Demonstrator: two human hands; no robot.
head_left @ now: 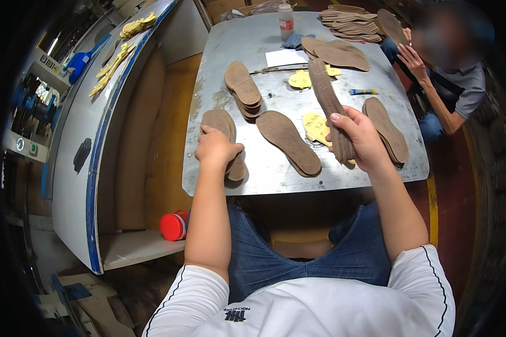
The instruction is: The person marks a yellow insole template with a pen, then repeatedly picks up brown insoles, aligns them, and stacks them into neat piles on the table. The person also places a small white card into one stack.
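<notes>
My right hand [360,135] grips a bundle of brown insoles [327,92], held up on edge above the table with the thumb across its near side. My left hand [216,145] is closed about another stack of insoles [221,119] at the table's near left, fingers over its left side and thumb on the right. Between my hands lies a further insole stack [289,143]. Beyond it, one more pile [243,90] leans unevenly. Right of my right hand rests another stack [385,130]. Yellow sole-shaped templates [316,127] lie partly hidden behind the held bundle.
On the metal table [208,62] are a bottle [285,21], white paper [287,58], pens [363,91] and large insole piles [348,23]. A co-worker [461,84] at the right holds an insole. A white bench [95,140] stands left, a red container [173,226] below.
</notes>
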